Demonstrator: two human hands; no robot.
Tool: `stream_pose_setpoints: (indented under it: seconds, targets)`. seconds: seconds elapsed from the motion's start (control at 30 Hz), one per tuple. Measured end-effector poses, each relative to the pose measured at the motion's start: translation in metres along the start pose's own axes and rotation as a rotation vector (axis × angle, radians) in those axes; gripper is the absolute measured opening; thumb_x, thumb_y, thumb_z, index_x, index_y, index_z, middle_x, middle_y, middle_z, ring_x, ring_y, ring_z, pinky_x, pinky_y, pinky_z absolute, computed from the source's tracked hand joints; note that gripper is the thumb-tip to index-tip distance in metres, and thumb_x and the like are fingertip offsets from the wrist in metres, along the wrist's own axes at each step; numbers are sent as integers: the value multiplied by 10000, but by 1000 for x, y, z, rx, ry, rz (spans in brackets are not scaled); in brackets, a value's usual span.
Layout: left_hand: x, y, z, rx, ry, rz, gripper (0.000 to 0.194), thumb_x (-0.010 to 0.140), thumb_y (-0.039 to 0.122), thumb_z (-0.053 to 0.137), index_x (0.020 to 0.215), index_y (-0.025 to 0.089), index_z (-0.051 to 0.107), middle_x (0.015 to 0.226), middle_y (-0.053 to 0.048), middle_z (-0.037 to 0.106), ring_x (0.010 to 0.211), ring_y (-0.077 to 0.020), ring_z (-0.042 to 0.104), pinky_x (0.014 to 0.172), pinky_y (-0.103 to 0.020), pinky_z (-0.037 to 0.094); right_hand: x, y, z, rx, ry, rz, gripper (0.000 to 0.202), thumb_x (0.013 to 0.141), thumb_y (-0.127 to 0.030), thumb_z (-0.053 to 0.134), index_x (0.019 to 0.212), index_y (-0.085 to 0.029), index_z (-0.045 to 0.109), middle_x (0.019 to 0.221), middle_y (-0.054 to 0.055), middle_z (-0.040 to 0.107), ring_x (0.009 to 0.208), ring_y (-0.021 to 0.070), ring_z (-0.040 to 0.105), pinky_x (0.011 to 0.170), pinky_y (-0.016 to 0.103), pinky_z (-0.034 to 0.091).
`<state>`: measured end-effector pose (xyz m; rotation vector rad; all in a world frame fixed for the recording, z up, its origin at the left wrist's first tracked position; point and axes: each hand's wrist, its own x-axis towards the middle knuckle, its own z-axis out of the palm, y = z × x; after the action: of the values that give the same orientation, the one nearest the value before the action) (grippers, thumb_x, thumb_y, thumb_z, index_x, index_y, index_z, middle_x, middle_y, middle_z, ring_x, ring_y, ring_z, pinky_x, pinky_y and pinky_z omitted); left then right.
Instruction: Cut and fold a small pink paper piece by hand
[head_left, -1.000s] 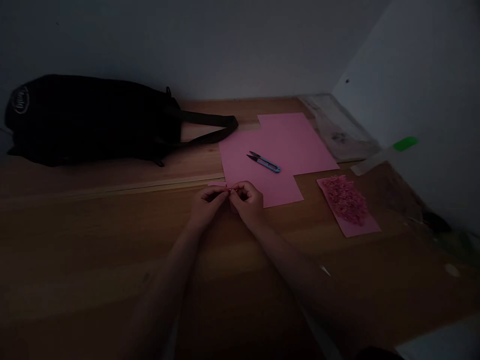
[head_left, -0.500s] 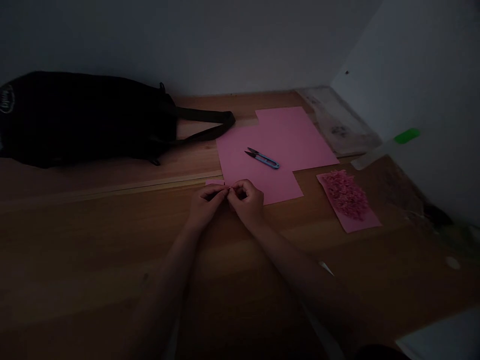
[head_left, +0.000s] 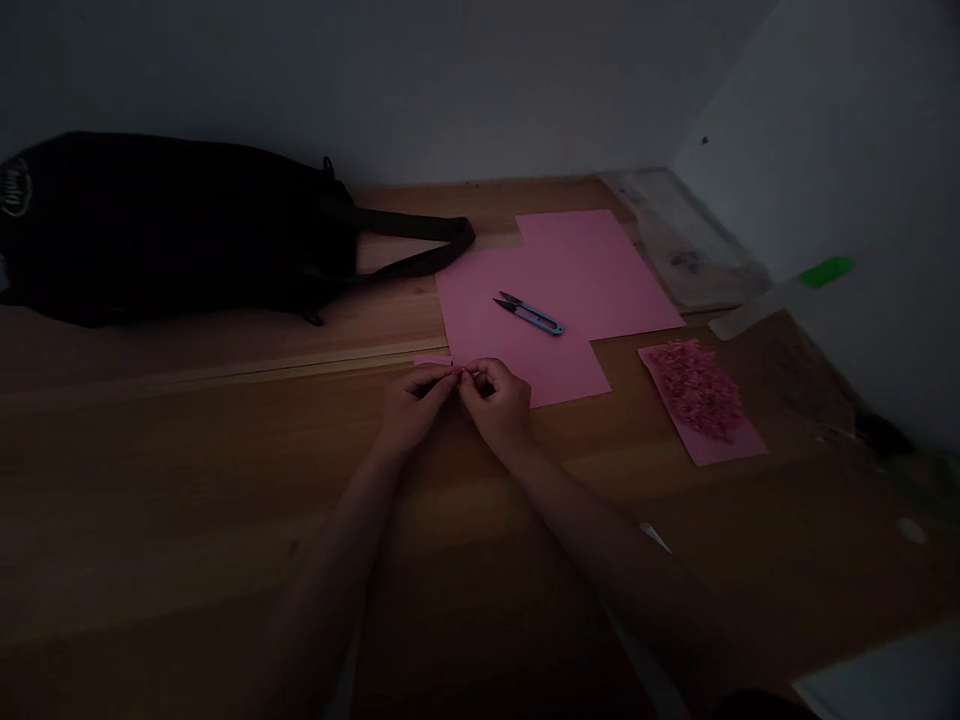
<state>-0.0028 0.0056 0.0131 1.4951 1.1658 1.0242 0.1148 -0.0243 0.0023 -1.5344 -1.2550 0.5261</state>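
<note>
My left hand (head_left: 414, 402) and my right hand (head_left: 499, 402) meet at the fingertips, each in a pinch. Between them is a tiny pinkish bit, too small and dark to name. Just beyond the hands lie pink paper sheets (head_left: 577, 270), overlapping on the table. A pair of thread snips (head_left: 531, 314) with a blue handle rests on the paper, blades pointing left. A small pink strip of paper (head_left: 431, 360) shows behind my left fingers. To the right, a heap of curly pink pieces (head_left: 697, 390) sits on a smaller pink paper (head_left: 739, 445).
A black bag (head_left: 180, 230) with a strap (head_left: 450, 235) lies along the wall at the left. At the back right are a clear plastic bag (head_left: 694, 240) and a pale stick-like thing with a green end (head_left: 826, 271). A small white cone-shaped piece (head_left: 656, 537) lies near my right forearm.
The view has shifted slightly, so everything sits a little further right. Both hands keep their pinch, with only slight finger movement.
</note>
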Motion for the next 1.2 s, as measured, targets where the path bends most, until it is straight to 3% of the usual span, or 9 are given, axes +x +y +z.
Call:
stream_pose_setpoints:
  seconds: [0.47, 1.0, 1.2]
  targets:
    - [0, 0, 1, 19, 67, 6, 158, 718, 258, 607, 837, 207, 698, 908, -33, 710, 878, -176, 637, 844, -328, 490, -1, -3, -1, 24, -82, -102, 243, 735, -230, 507, 933, -203, 646, 695, 6, 659, 582, 127, 583, 616, 246, 473]
    - [1, 0, 2, -6, 125, -56, 140, 679, 274, 658, 777, 182, 696, 843, -40, 712, 835, -177, 640, 827, -327, 486, -2, -2, 0, 25, -92, -122, 172, 742, -237, 511, 886, -201, 596, 617, -20, 600, 548, 110, 554, 579, 226, 440]
    - [1, 2, 2, 9, 120, -10, 149, 705, 288, 630, 769, 177, 705, 830, -44, 718, 817, -179, 645, 803, -318, 490, -2, -1, 0, 15, -78, -111, 170, 737, -247, 525, 882, -182, 586, 605, -20, 600, 550, 114, 567, 569, 225, 434]
